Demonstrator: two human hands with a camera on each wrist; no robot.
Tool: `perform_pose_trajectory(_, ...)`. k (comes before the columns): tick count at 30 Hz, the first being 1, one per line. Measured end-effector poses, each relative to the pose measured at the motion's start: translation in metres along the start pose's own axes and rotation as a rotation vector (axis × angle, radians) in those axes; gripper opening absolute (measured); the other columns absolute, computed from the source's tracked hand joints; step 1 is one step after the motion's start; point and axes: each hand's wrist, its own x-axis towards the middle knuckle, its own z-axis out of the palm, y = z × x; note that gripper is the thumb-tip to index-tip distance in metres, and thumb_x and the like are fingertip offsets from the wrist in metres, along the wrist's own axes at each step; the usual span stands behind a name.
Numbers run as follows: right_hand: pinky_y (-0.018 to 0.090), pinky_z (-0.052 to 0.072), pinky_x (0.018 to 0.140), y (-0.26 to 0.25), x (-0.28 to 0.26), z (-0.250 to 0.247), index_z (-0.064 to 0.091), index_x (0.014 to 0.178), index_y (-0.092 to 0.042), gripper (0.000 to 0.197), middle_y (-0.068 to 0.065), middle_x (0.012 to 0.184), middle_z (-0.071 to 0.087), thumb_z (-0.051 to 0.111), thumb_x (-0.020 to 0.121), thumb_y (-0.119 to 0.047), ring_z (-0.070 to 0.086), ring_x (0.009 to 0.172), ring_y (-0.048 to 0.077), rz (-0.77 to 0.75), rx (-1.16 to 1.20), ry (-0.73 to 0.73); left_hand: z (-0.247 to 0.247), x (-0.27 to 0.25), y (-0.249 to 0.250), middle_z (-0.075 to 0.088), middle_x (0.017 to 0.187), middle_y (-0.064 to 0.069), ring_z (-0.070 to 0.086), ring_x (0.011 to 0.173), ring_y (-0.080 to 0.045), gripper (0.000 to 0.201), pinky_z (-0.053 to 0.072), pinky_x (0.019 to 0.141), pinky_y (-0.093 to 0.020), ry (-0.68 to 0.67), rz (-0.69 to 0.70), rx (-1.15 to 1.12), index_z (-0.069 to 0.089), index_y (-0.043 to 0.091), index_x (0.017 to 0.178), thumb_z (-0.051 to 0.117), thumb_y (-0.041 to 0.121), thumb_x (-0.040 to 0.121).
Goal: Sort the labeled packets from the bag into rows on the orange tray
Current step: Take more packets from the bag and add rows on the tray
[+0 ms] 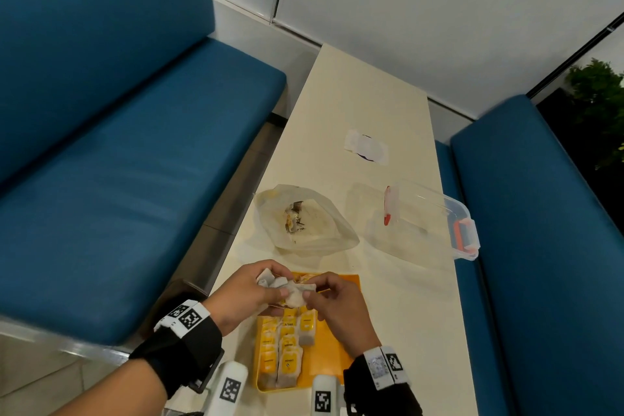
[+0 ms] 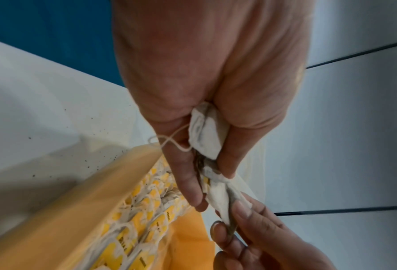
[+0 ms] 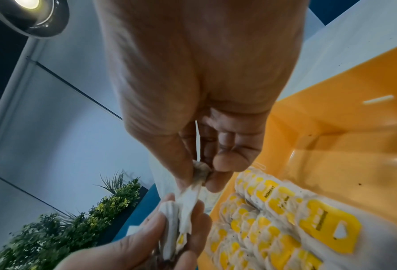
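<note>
My left hand grips a bunch of white tea packets above the far end of the orange tray. My right hand pinches one packet from that bunch between thumb and forefinger. The left wrist view shows the bunch clamped in my left fingers, a string hanging loose, and the pinched packet stretched toward the right fingers. Rows of yellow-labelled packets lie overlapped along the tray's left side. The clear bag lies open beyond the tray with a few packets inside.
A clear plastic box with orange clips lies on its side at the table's right edge. A white sticker lies farther up the cream table. Blue benches flank both sides. The tray's right half is bare.
</note>
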Motion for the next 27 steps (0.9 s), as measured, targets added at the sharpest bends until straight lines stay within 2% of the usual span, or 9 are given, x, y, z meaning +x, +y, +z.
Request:
perform_pose_trajectory(5, 0.026, 0.047, 0.052, -0.005, 0.0, -0.003, 0.071, 0.092, -0.009, 0.008, 0.008, 0.078, 0.071, 0.071, 0.086, -0.003, 0.068, 0.064, 0.02, -0.013, 0.064, 0.023, -0.001, -0.003, 0.005, 0.072, 0.112, -0.019, 0.074, 0.099, -0.036, 0.02, 0.06, 0.088, -0.054, 0.059, -0.054, -0.138, 0.069, 0.01, 0.111, 0.069, 0.002, 0.093)
perform_pose_trajectory(7, 0.028, 0.048, 0.051, -0.006, 0.001, -0.004, 0.067, 0.096, -0.004, 0.009, 0.005, 0.079, 0.068, 0.07, 0.087, -0.002, 0.07, 0.064, 0.024, -0.011, 0.127, 0.064, -0.001, -0.005, 0.009, 0.071, 0.114, -0.019, 0.075, 0.098, -0.035, 0.02, 0.064, 0.079, -0.046, 0.125, -0.068, -0.213, 0.07, 0.012, 0.113, 0.064, 0.003, 0.096)
perform_pose_trajectory(10, 0.028, 0.049, 0.05, -0.006, 0.001, -0.007, 0.065, 0.096, -0.003, 0.009, 0.006, 0.078, 0.068, 0.069, 0.088, 0.001, 0.07, 0.063, 0.024, -0.035, 0.178, 0.129, -0.004, -0.005, 0.011, 0.071, 0.113, -0.017, 0.076, 0.095, -0.031, 0.016, 0.063, 0.069, -0.037, 0.205, -0.082, -0.258, 0.072, 0.014, 0.11, 0.062, 0.007, 0.099)
perform_pose_trajectory(13, 0.027, 0.052, 0.052, -0.006, 0.0, -0.006, 0.066, 0.093, -0.003, 0.008, 0.01, 0.072, 0.07, 0.069, 0.087, 0.002, 0.069, 0.065, 0.022, -0.084, 0.185, 0.17, -0.005, -0.005, 0.012, 0.072, 0.098, -0.012, 0.071, 0.077, -0.021, 0.002, 0.053, 0.057, -0.028, 0.206, -0.107, -0.239, 0.071, 0.013, 0.095, 0.069, 0.014, 0.095)
perform_pose_trajectory(15, 0.028, 0.054, 0.056, -0.004, 0.001, -0.003, 0.067, 0.091, -0.006, 0.008, 0.011, 0.074, 0.072, 0.07, 0.086, 0.0, 0.069, 0.067, 0.02, -0.109, 0.153, 0.186, -0.003, -0.004, 0.011, 0.065, 0.085, -0.009, 0.059, 0.063, -0.015, 0.01, 0.041, 0.047, -0.023, 0.149, -0.117, -0.199, 0.067, 0.013, 0.088, 0.073, 0.019, 0.092)
perform_pose_trajectory(17, 0.032, 0.058, 0.063, 0.0, 0.001, 0.002, 0.068, 0.088, -0.013, 0.011, 0.006, 0.079, 0.073, 0.074, 0.084, -0.005, 0.07, 0.073, 0.018, -0.14, 0.1, 0.205, 0.002, -0.004, 0.012, 0.061, 0.082, -0.008, 0.049, 0.056, -0.012, 0.021, 0.032, 0.042, -0.021, 0.101, -0.144, -0.133, 0.068, 0.01, 0.09, 0.075, 0.029, 0.091)
perform_pose_trajectory(20, 0.023, 0.056, 0.069, 0.003, -0.002, 0.01, 0.069, 0.082, -0.019, 0.018, -0.003, 0.086, 0.068, 0.077, 0.079, -0.004, 0.067, 0.081, 0.01, -0.27, -0.06, 0.238, 0.01, -0.002, 0.012, 0.061, 0.078, -0.004, 0.046, 0.053, -0.011, 0.041, 0.027, 0.041, -0.02, 0.102, -0.2, -0.066, 0.074, 0.006, 0.103, 0.074, 0.046, 0.089)
perform_pose_trajectory(23, 0.015, 0.052, 0.067, 0.006, -0.005, 0.016, 0.071, 0.085, -0.016, 0.016, -0.007, 0.095, 0.061, 0.075, 0.08, -0.001, 0.064, 0.086, 0.007, -0.409, -0.195, 0.184, 0.014, 0.0, 0.011, 0.054, 0.071, -0.003, 0.044, 0.051, -0.011, 0.036, 0.026, 0.041, -0.021, 0.126, -0.177, -0.068, 0.075, 0.006, 0.104, 0.076, 0.038, 0.089)
perform_pose_trajectory(27, 0.023, 0.057, 0.074, 0.015, -0.009, 0.018, 0.072, 0.094, -0.019, 0.015, -0.011, 0.106, 0.057, 0.073, 0.081, -0.011, 0.065, 0.092, 0.007, -0.467, -0.259, 0.096, 0.013, 0.004, 0.009, 0.055, 0.06, 0.0, 0.045, 0.049, -0.013, 0.016, 0.029, 0.043, -0.022, 0.213, -0.117, 0.018, 0.074, 0.009, 0.1, 0.077, 0.021, 0.089)
